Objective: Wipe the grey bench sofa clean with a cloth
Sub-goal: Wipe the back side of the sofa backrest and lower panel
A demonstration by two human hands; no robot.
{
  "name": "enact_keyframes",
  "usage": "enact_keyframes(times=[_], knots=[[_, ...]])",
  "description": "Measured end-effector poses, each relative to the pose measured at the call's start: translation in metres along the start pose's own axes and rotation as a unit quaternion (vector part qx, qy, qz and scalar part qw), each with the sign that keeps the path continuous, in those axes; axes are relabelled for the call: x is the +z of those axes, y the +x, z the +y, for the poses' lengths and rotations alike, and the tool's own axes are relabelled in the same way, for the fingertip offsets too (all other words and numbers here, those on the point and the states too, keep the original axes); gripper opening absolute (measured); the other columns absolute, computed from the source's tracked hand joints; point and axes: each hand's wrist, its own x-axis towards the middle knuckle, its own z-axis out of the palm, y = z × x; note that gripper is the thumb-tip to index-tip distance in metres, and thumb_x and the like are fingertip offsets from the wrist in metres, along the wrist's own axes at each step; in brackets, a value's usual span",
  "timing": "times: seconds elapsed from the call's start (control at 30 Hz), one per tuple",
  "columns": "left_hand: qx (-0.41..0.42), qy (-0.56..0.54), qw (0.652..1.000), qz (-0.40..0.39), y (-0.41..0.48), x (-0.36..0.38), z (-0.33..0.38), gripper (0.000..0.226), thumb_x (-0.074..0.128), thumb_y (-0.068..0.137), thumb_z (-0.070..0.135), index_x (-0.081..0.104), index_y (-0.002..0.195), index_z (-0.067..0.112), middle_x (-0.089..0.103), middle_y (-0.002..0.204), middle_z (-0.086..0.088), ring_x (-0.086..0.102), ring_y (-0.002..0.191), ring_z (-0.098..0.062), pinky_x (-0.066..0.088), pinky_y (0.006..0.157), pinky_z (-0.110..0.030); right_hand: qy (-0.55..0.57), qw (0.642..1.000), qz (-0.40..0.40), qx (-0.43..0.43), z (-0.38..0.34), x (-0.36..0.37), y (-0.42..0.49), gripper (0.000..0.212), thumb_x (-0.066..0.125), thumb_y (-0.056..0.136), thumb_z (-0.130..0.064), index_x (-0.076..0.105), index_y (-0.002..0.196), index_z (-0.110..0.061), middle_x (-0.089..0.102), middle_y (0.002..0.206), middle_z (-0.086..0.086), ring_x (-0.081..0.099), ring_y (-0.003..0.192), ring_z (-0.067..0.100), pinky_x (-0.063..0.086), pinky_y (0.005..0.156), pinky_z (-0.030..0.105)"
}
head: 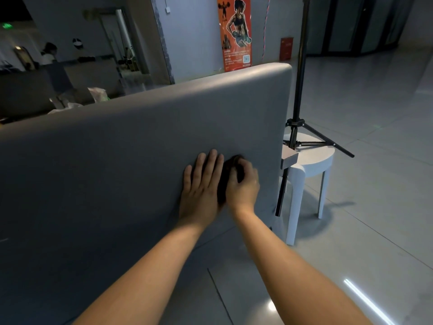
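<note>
Only had the head cam for this one, so here's what it showed. I was looking down at the flat upright grey panel of the grey bench sofa (140,148), near its right end. My left hand (202,184) lay flat on the fabric with the fingers straight and together, gripping nothing. My guess is it was there to brace me, or to pin the edge of the cloth. My right hand (243,184) was touching it on the right, fingers curled tight round the dark cloth (223,186). The cloth was bunched up against the panel between the two hands, and only a dark sliver of it showed. Balling it up like that probably let me push harder on one spot.

Just past the sofa's right edge stood a white stool (311,160) with a black tripod (298,90) planted on it, so a wide stroke to the right risked clipping a leg. An orange poster (234,31) hung on the wall behind. I couldn't tell how much of the panel was done, since the fabric looked the same everywhere.
</note>
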Motion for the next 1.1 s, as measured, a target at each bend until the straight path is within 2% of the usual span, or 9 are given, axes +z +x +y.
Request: enact_keyframes(times=[0.1, 0.17, 0.27, 0.4, 0.57, 0.73, 0.83, 1.0, 1.1], knots=[[0.002, 0.004, 1.0, 0.001, -0.002, -0.001, -0.001, 0.104, 0.071, 0.081, 0.043, 0.011, 0.162, 0.018, -0.004, 0.17, -0.001, -0.014, 0.155, -0.022, -0.013, 0.123, -0.044, -0.002, 1.0, -0.005, 0.024, -0.003, -0.004, 0.002, 0.024, 0.059, 0.095, -0.01, 0.067, 0.117, -0.013, 0.062, 0.115, 0.004, 0.061, 0.107, 0.018, 0.045, 0.095, 0.023], [0.007, 0.007, 1.0, 0.006, -0.002, 0.0, -0.002, 0.104, 0.071, 0.082, 0.046, 0.012, 0.162, 0.018, -0.004, 0.17, -0.001, -0.012, 0.155, -0.022, -0.012, 0.123, -0.044, 0.02, 1.0, 0.011, 0.014, -0.014, -0.006, 0.009, 0.021, 0.06, 0.095, -0.01, 0.068, 0.114, -0.014, 0.062, 0.112, 0.003, 0.059, 0.102, 0.012, 0.044, 0.092, 0.017], [0.009, 0.015, 1.0, 0.008, -0.002, 0.001, -0.003, 0.109, 0.074, 0.078, 0.045, 0.011, 0.162, 0.018, -0.006, 0.169, -0.001, -0.012, 0.155, -0.022, -0.013, 0.123, -0.043, 0.053, 0.995, 0.055, -0.07, -0.043, -0.01, 0.027, 0.018, 0.062, 0.095, -0.01, 0.067, 0.112, -0.013, 0.063, 0.109, 0.005, 0.053, 0.094, 0.002, 0.037, 0.087, 0.005], [0.006, 0.014, 1.0, 0.006, -0.001, 0.003, -0.002, 0.109, 0.073, 0.078, 0.044, 0.009, 0.163, 0.019, -0.013, 0.169, 0.001, -0.016, 0.154, -0.02, -0.016, 0.122, -0.042, 0.041, 0.988, 0.058, -0.138, -0.047, -0.004, 0.037, 0.016, 0.059, 0.098, -0.01, 0.064, 0.113, -0.01, 0.059, 0.11, 0.005, 0.052, 0.097, 0.005, 0.034, 0.088, 0.003], [0.027, 0.008, 0.999, 0.015, -0.004, 0.006, -0.005, 0.1, 0.072, 0.084, 0.037, 0.012, 0.162, 0.018, -0.003, 0.17, 0.0, -0.014, 0.155, -0.022, -0.013, 0.123, -0.043, -0.025, 0.994, 0.008, -0.109, 0.012, 0.0, 0.008, 0.022, 0.06, 0.093, 0.0, 0.066, 0.112, -0.011, 0.056, 0.113, -0.002, 0.058, 0.102, 0.015, 0.04, 0.089, 0.013], [0.03, 0.013, 0.999, 0.014, -0.007, 0.003, -0.005, 0.106, 0.075, 0.081, 0.042, 0.012, 0.162, 0.017, -0.001, 0.17, -0.002, -0.012, 0.155, -0.022, -0.013, 0.123, -0.043, -0.108, 0.991, -0.071, -0.016, 0.052, -0.017, -0.022, 0.043, 0.057, 0.082, 0.011, 0.064, 0.118, -0.011, 0.057, 0.121, 0.006, 0.058, 0.11, 0.024, 0.043, 0.093, 0.026], [0.039, 0.016, 0.999, 0.009, -0.012, 0.002, -0.007, 0.106, 0.074, 0.083, 0.045, 0.01, 0.162, 0.017, 0.001, 0.17, -0.004, -0.009, 0.156, -0.023, -0.011, 0.124, -0.043, -0.11, 0.989, -0.089, 0.035, 0.054, -0.024, -0.022, 0.039, 0.057, 0.086, 0.008, 0.065, 0.119, -0.012, 0.056, 0.119, 0.003, 0.059, 0.11, 0.024, 0.041, 0.092, 0.022], [0.037, 0.01, 0.999, -0.015, -0.023, 0.007, -0.011, 0.109, 0.076, 0.079, 0.043, 0.011, 0.162, 0.017, 0.0, 0.17, -0.002, -0.009, 0.156, -0.022, -0.008, 0.125, -0.042, -0.004, 1.0, -0.008, -0.016, 0.012, -0.028, 0.007, 0.023, 0.063, 0.091, -0.003, 0.069, 0.109, -0.015, 0.057, 0.108, -0.003, 0.06, 0.103, 0.015, 0.04, 0.088, 0.009], [0.033, 0.015, 0.999, -0.025, -0.03, 0.01, -0.009, 0.105, 0.071, 0.084, 0.044, 0.007, 0.163, 0.018, -0.005, 0.17, -0.001, -0.01, 0.156, -0.023, -0.008, 0.124, -0.043, 0.015, 0.998, 0.016, -0.06, -0.007, -0.027, 0.033, 0.02, 0.064, 0.095, -0.011, 0.064, 0.115, -0.012, 0.056, 0.113, 0.0, 0.054, 0.103, 0.009, 0.041, 0.094, 0.015]])
